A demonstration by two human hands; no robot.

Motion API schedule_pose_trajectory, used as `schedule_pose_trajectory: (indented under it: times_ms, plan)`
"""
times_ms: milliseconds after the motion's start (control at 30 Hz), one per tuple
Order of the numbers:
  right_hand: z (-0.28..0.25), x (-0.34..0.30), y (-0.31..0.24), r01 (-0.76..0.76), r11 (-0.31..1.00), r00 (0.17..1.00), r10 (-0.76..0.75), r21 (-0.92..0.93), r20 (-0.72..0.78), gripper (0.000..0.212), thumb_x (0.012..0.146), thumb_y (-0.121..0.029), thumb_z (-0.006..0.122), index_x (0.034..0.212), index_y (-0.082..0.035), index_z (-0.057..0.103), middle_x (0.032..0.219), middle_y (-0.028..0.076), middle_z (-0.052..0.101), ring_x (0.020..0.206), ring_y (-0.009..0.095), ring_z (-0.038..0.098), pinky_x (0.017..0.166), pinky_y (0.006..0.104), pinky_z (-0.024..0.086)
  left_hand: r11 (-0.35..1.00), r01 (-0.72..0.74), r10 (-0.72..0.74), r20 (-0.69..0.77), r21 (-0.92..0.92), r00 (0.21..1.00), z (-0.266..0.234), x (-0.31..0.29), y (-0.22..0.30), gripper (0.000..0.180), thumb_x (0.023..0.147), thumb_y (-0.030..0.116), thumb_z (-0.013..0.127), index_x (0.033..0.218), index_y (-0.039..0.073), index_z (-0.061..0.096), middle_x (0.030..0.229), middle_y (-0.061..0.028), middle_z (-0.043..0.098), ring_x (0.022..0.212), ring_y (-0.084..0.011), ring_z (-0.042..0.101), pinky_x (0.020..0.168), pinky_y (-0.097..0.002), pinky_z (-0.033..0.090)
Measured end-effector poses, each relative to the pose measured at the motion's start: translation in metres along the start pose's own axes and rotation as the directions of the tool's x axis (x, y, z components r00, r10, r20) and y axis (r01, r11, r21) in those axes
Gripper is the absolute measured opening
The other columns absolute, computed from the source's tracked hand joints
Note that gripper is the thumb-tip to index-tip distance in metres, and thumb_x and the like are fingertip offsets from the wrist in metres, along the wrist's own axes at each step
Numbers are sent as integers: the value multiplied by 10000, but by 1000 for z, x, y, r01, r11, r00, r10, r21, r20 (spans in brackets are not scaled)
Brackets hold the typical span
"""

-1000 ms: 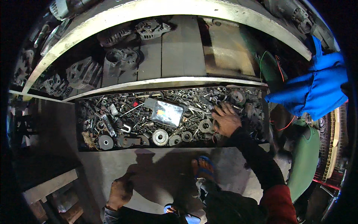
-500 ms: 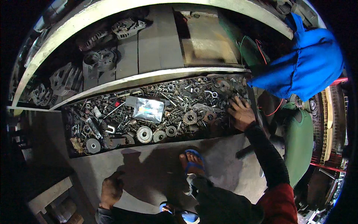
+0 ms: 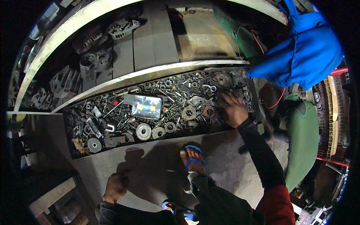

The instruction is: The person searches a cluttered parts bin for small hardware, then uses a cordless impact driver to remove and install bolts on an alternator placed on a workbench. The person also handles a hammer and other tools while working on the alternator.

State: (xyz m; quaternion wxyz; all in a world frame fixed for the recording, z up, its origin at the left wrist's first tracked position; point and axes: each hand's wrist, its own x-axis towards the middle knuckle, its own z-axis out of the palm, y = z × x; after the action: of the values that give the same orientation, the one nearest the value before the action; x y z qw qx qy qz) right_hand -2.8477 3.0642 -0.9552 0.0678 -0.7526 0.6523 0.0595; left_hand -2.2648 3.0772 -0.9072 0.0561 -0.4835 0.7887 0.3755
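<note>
My right hand [image 3: 234,109] reaches into the right end of a long dark tray [image 3: 180,137] heaped with metal parts. Its fingers are spread over the pile, their tips in shadow among the pieces, and no grasped part shows. Near it lie a flat three-cornered plate [image 3: 188,112] and a shiny ring [image 3: 213,88]. My left hand [image 3: 115,186] hangs low at the left over the floor, away from the tray. It looks curled closed in the shadow; whatever it may hold is hidden. A shiny rectangular metal box [image 3: 146,107] rests on the parts near the tray's middle.
Behind the tray, a pale-framed shelf [image 3: 157,68] carries alternator-like housings [image 3: 95,63]. To the right hang a blue cloth [image 3: 300,48] and a loose red wire [image 3: 278,104], beside a green padded seat [image 3: 303,140]. My sandalled foot [image 3: 194,159] stands before the tray. A wooden stand [image 3: 56,195] is lower left.
My right hand has shifted slightly left and nearer me over the parts, fingers still spread. The left hand stays low at the left, turned a little. The whole view has shifted slightly.
</note>
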Motion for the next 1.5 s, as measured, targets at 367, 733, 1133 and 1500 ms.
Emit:
schedule_pose_trajectory:
  times_ms: [367,733,1133,1500]
  plan:
    - [48,15,-65,57,988,994,-71,146,86,604,910,-300,644,1488,-175,518,1603,94,427,1499,349,367,1205,575,317,999,-41,41,-38,-3,998,-3,10,5,323,842,76,607,1144,50,716,1047,-207,736,886,-404,707,763,-446,560]
    - [40,-52,-27,-64,997,993,59,50,99,630,786,-223,709,1406,-230,599,1518,100,497,1379,373,500,1119,587,383,977,-202,203,-8,66,979,-1,12,-1,319,881,90,599,1177,66,716,1122,-195,728,909,-400,709,794,-434,568]
    - [33,-27,-48,-123,914,986,157,386,-58,397,831,-146,720,1222,-215,724,1479,134,574,1359,374,527,1100,481,458,982,-190,190,-17,4,982,0,7,-4,350,856,69,590,1181,75,716,1155,-186,728,973,-385,703,847,-439,569]
    - [30,55,-90,-32,915,988,89,401,-125,389,895,-234,666,1277,-161,672,1426,157,575,1271,411,567,1068,512,468,989,143,-143,3,-43,990,-8,-8,12,323,899,105,582,1194,87,711,1065,-198,742,942,-401,711,838,-467,570]
